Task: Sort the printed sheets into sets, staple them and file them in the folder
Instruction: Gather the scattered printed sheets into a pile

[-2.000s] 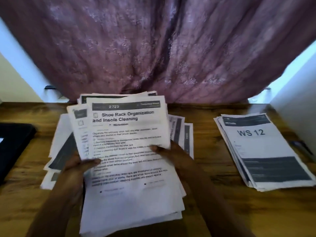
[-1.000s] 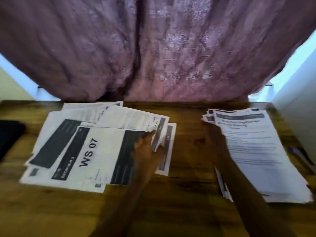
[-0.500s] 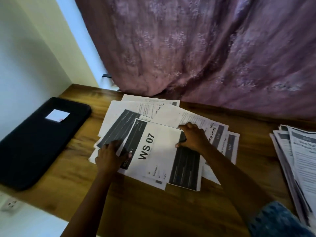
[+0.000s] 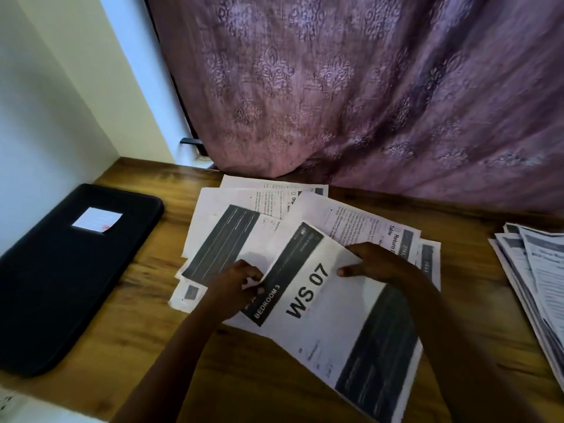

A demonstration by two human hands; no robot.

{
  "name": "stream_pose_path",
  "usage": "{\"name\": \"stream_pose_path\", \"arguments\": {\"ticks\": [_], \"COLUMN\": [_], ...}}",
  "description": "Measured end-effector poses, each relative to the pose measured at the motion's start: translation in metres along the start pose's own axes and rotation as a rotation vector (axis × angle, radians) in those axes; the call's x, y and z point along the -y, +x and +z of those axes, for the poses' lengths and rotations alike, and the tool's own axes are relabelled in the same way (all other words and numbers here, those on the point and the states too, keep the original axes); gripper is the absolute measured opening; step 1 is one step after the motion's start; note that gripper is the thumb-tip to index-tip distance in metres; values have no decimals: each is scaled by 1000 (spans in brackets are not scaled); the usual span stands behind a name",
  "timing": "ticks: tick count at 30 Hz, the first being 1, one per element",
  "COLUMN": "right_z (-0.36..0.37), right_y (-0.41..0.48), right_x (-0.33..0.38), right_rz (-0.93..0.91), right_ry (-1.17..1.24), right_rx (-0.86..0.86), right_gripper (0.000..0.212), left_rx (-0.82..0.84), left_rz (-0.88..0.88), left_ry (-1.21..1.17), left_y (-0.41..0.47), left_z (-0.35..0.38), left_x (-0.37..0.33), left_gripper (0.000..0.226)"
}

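A loose spread of printed sheets (image 4: 232, 233) lies on the wooden desk (image 4: 146, 315). On top is the sheet marked "WS 07" and "BEDROOM 3" (image 4: 329, 319), raised and tilted toward me. My left hand (image 4: 235, 285) pinches its left edge. My right hand (image 4: 375, 264) grips its upper edge, thumb on the printed face. A second stack of sheets (image 4: 537, 279) lies at the right edge of the desk. The black folder (image 4: 70, 270), shut, with a white label (image 4: 97, 220), lies flat at the left. No stapler shows.
A purple patterned curtain (image 4: 366, 87) hangs along the back of the desk and touches the far sheets. A white wall (image 4: 45, 117) bounds the left side. A wall socket (image 4: 6, 403) shows below the desk's front left edge.
My right hand left the right stack and joined the left on the "WS 07" sheet. That sheet has lifted and turned off the spread. My view swung left, showing the folder.
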State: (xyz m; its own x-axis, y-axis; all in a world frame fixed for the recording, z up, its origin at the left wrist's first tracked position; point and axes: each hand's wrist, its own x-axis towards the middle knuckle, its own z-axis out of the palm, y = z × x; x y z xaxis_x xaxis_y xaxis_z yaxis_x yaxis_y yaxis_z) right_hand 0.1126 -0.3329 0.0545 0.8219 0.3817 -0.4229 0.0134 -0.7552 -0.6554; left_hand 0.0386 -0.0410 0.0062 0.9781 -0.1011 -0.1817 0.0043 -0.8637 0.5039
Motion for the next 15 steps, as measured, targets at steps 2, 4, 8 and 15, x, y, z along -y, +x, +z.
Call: {"name": "stream_pose_path", "arguments": {"ticks": [2,4,8,15], "right_z": [3,6,9,42], "right_y": [-19,-34,-64,-90], "right_x": [-8,-22,-60,-84], "right_rz": [73,162,290,429], "right_ry": [107,196,510,869], "right_rx": [-21,-69,-298,-659], "right_gripper": [55,53,32,13], "left_rx": [37,53,-104,156], "left_rz": [101,183,167,331], "left_ry": [12,-43,-106,210], "left_y": [11,27,94,192], "left_z": [0,-2,0,-2], "left_x": [-8,-20,-37,-88], "left_gripper": [24,24,39,72]}}
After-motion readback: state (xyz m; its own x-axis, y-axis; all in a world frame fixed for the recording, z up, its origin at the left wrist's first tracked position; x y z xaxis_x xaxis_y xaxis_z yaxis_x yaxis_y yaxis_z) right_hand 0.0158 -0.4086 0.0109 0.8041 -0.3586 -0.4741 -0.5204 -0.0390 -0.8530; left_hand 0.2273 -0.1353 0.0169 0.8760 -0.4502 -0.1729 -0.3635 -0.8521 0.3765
